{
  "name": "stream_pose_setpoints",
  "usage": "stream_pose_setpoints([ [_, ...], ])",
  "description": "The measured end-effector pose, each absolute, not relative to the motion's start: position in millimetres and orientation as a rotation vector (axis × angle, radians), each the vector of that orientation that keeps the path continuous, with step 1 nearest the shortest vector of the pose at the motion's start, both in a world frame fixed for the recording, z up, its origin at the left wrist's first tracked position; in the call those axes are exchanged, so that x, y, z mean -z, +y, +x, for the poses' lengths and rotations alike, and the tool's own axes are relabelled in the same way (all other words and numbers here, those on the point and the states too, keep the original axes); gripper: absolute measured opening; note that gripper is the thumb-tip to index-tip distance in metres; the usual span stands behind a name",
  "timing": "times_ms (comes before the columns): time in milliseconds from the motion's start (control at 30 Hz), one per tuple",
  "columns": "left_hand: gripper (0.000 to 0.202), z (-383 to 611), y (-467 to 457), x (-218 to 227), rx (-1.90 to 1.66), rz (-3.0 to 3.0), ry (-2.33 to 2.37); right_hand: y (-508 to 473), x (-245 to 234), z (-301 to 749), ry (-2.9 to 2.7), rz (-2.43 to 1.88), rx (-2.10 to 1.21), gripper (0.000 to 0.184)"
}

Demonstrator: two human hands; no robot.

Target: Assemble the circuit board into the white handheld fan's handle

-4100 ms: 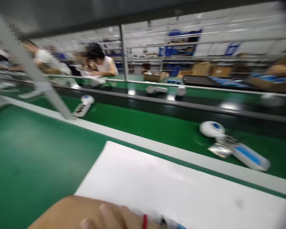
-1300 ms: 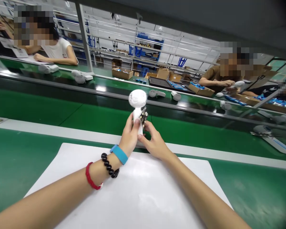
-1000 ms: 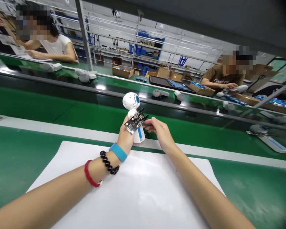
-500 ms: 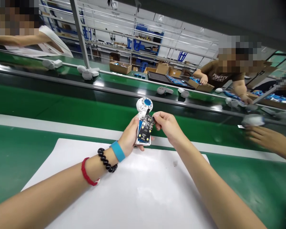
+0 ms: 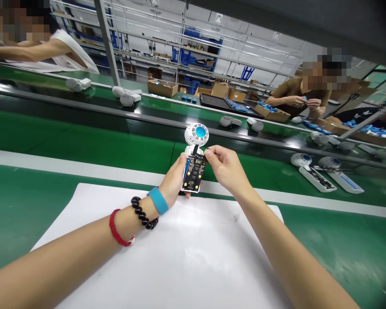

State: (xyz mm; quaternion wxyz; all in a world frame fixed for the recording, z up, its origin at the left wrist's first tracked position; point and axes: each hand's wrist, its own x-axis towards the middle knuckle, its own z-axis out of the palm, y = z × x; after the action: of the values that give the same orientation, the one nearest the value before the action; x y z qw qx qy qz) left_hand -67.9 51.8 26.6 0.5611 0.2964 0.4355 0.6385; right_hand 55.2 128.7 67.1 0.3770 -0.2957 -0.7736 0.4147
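From here I see a white sheet (image 5: pixel 167 266) lying on the green workbench (image 5: pixel 19 223). On the green conveyor belt (image 5: pixel 83 146) beyond it, two opened white fan units (image 5: pixel 315 174) lie off to the right. Across the line, a co-worker in a brown T-shirt (image 5: pixel 296 96) works near cardboard boxes (image 5: pixel 158 88), with metal shelving (image 5: pixel 199 51) behind.

No legible text, circuit board (image 5: pixel 194 171) markings too small to read

**Left hand** (image 5: pixel 174 177) curled, fingers closed, left forearm (image 5: pixel 67 234) rising from lower left. **Right hand** (image 5: pixel 225 168) just beside it, thumb and forefinger pinched, right forearm (image 5: pixel 286 244) rising from lower right.
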Motion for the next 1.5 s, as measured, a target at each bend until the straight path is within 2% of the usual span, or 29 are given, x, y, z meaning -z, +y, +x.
stream_pose_setpoints([
  [333, 0.056, -69.2, 48.5, -28.7, -1.533, 0.696, 1.075, 105.9, -76.8, 61.0, -2.139, -0.639, -0.800, 0.019],
  [533, 0.058, -69.8, 43.3, -32.9, -1.446, 0.725, 0.916, 101.7, -84.5, 63.8, -2.170, -0.611, -0.720, 0.017],
  [700, 0.051, -70.3, 41.0, -31.2, -1.468, 0.750, 0.814, 97.6, -83.8, 67.4, -2.205, -0.588, -0.437, 0.016],
  [767, 0.061, -70.4, 41.7, -26.3, -1.460, 0.779, 0.804, 97.5, -81.2, 69.6, -2.209, -0.566, -0.381, 0.017],
  [967, 0.080, -79.5, 43.7, -8.6, -1.686, 1.394, 0.841, 95.6, -72.3, 70.6, -2.208, -0.292, -0.327, 0.016],
  [1133, 0.072, -92.1, 43.6, -6.7, -1.864, 1.673, 0.817, 93.7, -64.1, 69.6, -2.198, -0.037, -0.327, 0.011],
  [1300, 0.065, -93.5, 42.1, -7.8, -1.850, 1.816, 0.787, 92.5, -65.1, 73.7, -2.261, 0.014, -0.439, 0.024],
  [1500, 0.068, -93.3, 37.9, -6.5, -1.769, 1.850, 0.816, 87.8, -75.3, 80.6, -2.454, -0.055, -0.496, 0.030],
])
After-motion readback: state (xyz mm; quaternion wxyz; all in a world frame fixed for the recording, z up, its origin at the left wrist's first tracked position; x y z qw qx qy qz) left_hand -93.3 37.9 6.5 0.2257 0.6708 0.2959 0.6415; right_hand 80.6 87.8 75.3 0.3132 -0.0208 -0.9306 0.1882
